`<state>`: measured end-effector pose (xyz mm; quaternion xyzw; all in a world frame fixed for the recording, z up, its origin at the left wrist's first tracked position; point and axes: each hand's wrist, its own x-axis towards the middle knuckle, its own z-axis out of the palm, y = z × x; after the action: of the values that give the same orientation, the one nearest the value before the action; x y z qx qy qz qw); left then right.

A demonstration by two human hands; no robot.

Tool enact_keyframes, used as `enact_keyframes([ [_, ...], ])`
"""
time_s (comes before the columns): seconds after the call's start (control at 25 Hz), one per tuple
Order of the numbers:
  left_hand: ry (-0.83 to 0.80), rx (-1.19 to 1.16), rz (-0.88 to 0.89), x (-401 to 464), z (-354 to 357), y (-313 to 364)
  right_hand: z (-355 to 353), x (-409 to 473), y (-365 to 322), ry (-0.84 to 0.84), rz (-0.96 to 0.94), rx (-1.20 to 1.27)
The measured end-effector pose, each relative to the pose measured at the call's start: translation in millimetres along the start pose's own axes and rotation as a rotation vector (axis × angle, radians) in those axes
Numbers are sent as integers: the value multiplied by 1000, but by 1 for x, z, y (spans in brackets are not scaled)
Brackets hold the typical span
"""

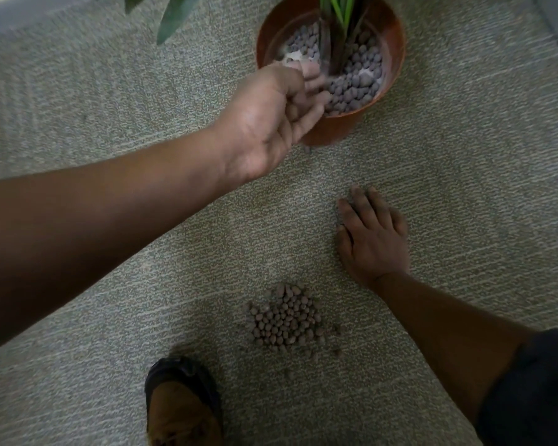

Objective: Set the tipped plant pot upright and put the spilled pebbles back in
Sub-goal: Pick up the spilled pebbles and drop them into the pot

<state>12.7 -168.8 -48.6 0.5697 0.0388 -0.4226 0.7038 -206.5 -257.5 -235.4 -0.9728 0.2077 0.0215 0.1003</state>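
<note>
The terracotta plant pot (393,43) stands upright on the carpet at the top of the head view, with green leaves and grey-brown pebbles (358,85) inside. My left hand (271,117) hovers at the pot's near-left rim, palm turned up and toward the pot. Its fingers are loosely cupped and blurred, reaching over the pebbles, and no pebbles show plainly in it. My right hand (371,236) lies flat on the carpet, fingers straight, below and to the right of the pot. A pile of spilled pebbles (284,320) sits on the carpet near me, just left of my right forearm.
The floor is grey-green carpet (110,91). My foot in a dark sandal (181,400) stands at the bottom, left of the pile. One stray pebble (307,150) lies at the pot's base. A large leaf (174,14) hangs at the top left.
</note>
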Motion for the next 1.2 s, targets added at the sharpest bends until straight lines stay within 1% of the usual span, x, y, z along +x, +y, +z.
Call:
enact_keyframes([
  [0.04,-51,106,64,1,-8,-6,0,0,0,0,2,2],
  [0.08,-130,268,116,1,-18,-13,0,0,1,0,2,2],
  [0.12,-240,476,138,0,-30,-21,0,0,1,1,1,1],
  [0.24,-609,1193,66,-3,-63,-49,0,1,0,0,1,1],
  [0.28,-713,1390,58,-6,-70,-59,1,1,1,1,3,3],
  [0.32,-807,1544,78,-9,-76,-70,1,1,1,3,5,4],
  [0.4,-942,1710,112,-16,-87,-91,1,1,0,2,4,7],
  [0.48,-985,1749,95,-24,-98,-109,1,0,0,3,1,5],
  [0.56,-1015,1729,102,-33,-106,-125,0,0,0,10,1,2],
  [0.76,-1025,1779,226,-46,-112,-148,3,1,1,31,-8,-6],
  [0.88,-1018,1731,263,-52,-108,-150,5,1,2,49,-9,-10],
  [1.04,-1032,1658,354,-55,-104,-153,7,1,3,54,-14,-14],
  [1.2,-1005,1601,329,-52,-110,-150,8,1,3,62,-14,-19],
])
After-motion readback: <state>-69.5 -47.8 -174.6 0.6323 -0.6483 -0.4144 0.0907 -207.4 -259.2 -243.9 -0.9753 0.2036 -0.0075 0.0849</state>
